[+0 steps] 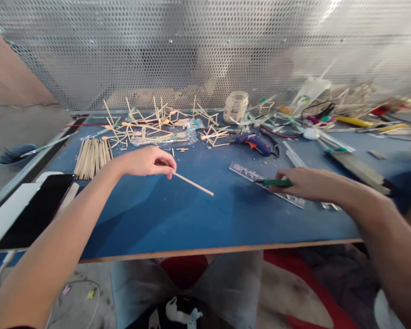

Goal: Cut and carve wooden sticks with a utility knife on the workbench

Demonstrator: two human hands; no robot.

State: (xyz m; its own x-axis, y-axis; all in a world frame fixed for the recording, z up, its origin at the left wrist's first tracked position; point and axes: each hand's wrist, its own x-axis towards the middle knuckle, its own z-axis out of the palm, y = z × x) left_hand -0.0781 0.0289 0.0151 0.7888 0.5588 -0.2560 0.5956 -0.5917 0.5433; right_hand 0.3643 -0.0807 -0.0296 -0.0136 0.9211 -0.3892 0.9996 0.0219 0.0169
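My left hand (157,162) pinches one end of a thin wooden stick (195,185), which points right and slightly toward me over the blue table. My right hand (299,180) is closed around a green-handled tool (277,182) with a dark tip pointing left; its exact kind is unclear. Under that tool a clear plastic ruler (241,171) with cut-out shapes lies slanted on the table. A bundle of similar wooden sticks (92,157) rests left of my left hand. Small cut stick pieces (182,149) lie just beyond it.
Glued stick frames (154,121) crowd the back beside a glass jar (235,107) and a blue glue gun (256,144). A phone (37,210) lies at the left. A flat grey-brown block (358,169) and cluttered tools fill the right. A perforated metal screen (192,50) stands behind.
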